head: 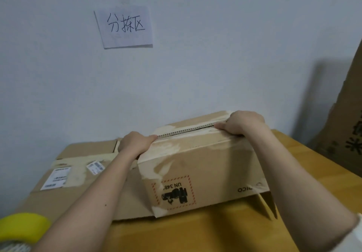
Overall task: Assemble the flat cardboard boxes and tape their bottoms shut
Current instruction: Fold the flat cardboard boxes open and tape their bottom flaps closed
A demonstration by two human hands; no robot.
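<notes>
A brown cardboard box [205, 165] stands upside down on the wooden table [195, 234], its printed hazard label inverted on the near side. Its two bottom flaps meet along a seam on top, showing a strip of corrugated edge and old tape marks. My left hand [135, 144] grips the left end of the box at the seam, thumb on the near flap. My right hand [242, 122] grips the right end, fingers curled over the far flap, thumb along the seam. A roll of tape with a yellow core [21, 230] lies at the bottom left corner.
A flattened cardboard box [74, 175] with white shipping labels lies on the table to the left, under my left forearm. Another large printed carton [348, 118] leans at the right edge. A white wall with a handwritten paper sign [125, 26] stands right behind the table.
</notes>
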